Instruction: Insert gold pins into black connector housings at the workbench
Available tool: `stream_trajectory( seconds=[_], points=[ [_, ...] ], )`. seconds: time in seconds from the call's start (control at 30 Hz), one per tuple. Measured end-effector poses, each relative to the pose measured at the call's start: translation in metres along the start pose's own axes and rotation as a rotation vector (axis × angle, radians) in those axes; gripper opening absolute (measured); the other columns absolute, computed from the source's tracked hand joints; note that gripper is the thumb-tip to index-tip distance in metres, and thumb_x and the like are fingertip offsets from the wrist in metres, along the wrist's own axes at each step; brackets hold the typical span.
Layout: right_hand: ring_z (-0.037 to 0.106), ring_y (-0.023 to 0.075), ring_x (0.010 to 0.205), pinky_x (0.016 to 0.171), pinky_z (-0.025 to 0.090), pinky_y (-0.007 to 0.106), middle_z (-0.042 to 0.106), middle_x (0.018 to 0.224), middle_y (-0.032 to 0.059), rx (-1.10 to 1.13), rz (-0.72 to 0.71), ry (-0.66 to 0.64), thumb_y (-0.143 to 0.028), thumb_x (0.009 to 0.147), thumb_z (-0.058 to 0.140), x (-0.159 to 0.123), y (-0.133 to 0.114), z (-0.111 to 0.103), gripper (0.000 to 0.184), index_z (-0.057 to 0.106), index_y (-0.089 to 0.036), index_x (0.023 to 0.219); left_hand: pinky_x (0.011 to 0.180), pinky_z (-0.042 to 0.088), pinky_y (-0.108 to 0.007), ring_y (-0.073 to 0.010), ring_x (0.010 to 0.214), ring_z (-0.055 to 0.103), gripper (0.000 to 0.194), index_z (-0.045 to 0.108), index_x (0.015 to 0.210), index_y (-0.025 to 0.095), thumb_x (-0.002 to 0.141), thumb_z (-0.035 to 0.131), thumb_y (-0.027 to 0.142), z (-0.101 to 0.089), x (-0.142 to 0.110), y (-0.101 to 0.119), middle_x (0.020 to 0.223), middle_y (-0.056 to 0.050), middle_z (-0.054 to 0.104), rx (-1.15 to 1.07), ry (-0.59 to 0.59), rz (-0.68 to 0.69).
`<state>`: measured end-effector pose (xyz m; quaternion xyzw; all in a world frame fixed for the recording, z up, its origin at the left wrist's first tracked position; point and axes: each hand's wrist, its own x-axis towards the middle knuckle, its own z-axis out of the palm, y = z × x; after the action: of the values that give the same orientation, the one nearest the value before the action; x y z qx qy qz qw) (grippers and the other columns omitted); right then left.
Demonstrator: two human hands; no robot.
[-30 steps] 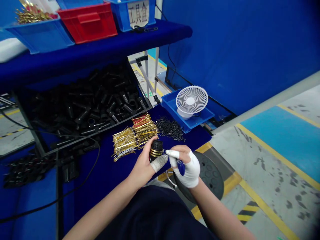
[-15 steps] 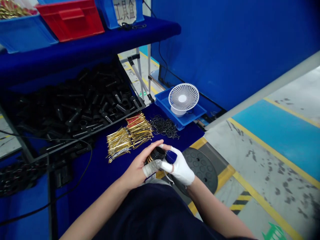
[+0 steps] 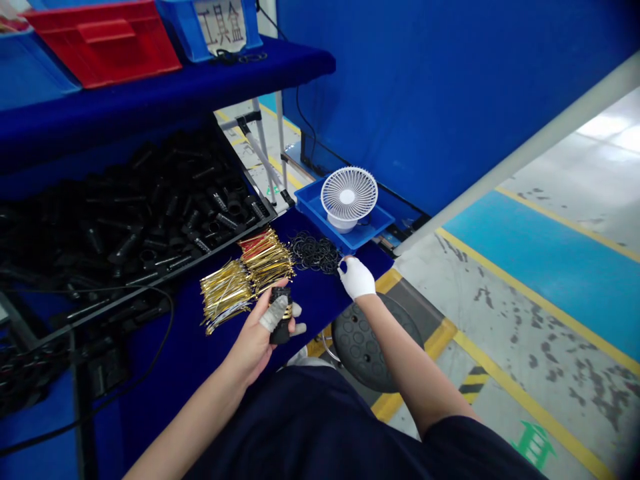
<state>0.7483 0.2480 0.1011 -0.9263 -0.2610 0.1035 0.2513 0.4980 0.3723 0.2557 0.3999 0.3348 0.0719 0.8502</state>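
Black plastic sleeve (image 3: 281,325) held in left hand (image 3: 253,345); right hand (image 3: 357,277) at the rings.
Left hand was clenched round the sleeve, gold wire showing on it, just right of the gold wire bundles (image 3: 246,270). Gloved right hand touched the black rings (image 3: 315,254) right of the bundles; whether it grasped any, unclear. Bundles, rings and heaped black sleeves (image 3: 150,207) left of the bundles remained.

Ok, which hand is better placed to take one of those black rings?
Probably the right: the gloved right hand is at the edge of the black rings, while the left hand is wrapped around the black cylindrical part.
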Motion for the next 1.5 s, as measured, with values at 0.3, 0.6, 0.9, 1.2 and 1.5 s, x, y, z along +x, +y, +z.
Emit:
stream_trajectory(
  seconds=[0.3, 0.6, 0.9, 1.2, 1.5],
  points=[
    [0.064, 0.0239, 0.101, 0.095, 0.050, 0.038, 0.065, 0.104, 0.0091, 0.270, -0.247, 0.330, -0.019, 0.093, 0.054, -0.019, -0.030, -0.009, 0.013, 0.065, -0.019, 0.099, 0.096, 0.055, -0.048, -0.0111, 0.074, 0.065, 0.069, 0.049, 0.142, 0.032, 0.081, 0.080, 0.035, -0.011, 0.018, -0.004, 0.103, -0.004, 0.067, -0.091, 0.070, 0.016],
    [0.064, 0.0187, 0.083, 0.078, 0.053, 0.035, 0.064, 0.091, 0.0024, 0.641, -0.670, 0.317, -0.014, 0.088, 0.065, -0.066, -0.110, -0.029, 0.019, 0.065, -0.026, 0.101, 0.119, 0.031, -0.039, -0.0271, 0.143, 0.039, 0.073, 0.048, 0.145, 0.030, 0.079, 0.080, 0.033, -0.003, 0.032, -0.004, 0.156, -0.006, 0.043, 0.251, 0.092, 0.331],
    [0.065, 0.0191, 0.085, 0.074, 0.055, 0.035, 0.065, 0.095, 0.0049, 0.516, -0.850, 0.244, -0.012, 0.089, 0.064, -0.062, -0.108, -0.024, 0.028, 0.062, -0.026, 0.112, 0.122, 0.023, -0.037, -0.0276, 0.150, 0.030, 0.075, 0.043, 0.148, 0.028, 0.082, 0.077, 0.038, -0.008, 0.035, 0.003, 0.161, -0.006, 0.036, 0.333, 0.080, 0.406],
    [0.065, 0.0190, 0.083, 0.076, 0.054, 0.035, 0.068, 0.096, 0.0051, 0.513, -0.872, 0.233, -0.011, 0.087, 0.064, -0.059, -0.103, -0.021, 0.028, 0.064, -0.026, 0.111, 0.121, 0.029, -0.041, -0.0295, 0.148, 0.033, 0.076, 0.037, 0.151, 0.028, 0.086, 0.073, 0.041, -0.013, 0.045, -0.003, 0.163, -0.007, 0.033, 0.373, 0.064, 0.418],
    [0.069, 0.0219, 0.087, 0.084, 0.057, 0.039, 0.071, 0.099, 0.0066, 0.909, -0.305, -0.430, -0.034, 0.085, 0.071, -0.058, -0.120, -0.031, 0.046, 0.061, -0.019, 0.127, 0.083, 0.057, -0.040, -0.0312, 0.114, 0.063, 0.068, 0.034, 0.156, 0.027, 0.095, 0.055, 0.050, -0.015, 0.037, 0.003, 0.154, -0.015, 0.044, 0.518, -0.130, 0.339]
  ],
)
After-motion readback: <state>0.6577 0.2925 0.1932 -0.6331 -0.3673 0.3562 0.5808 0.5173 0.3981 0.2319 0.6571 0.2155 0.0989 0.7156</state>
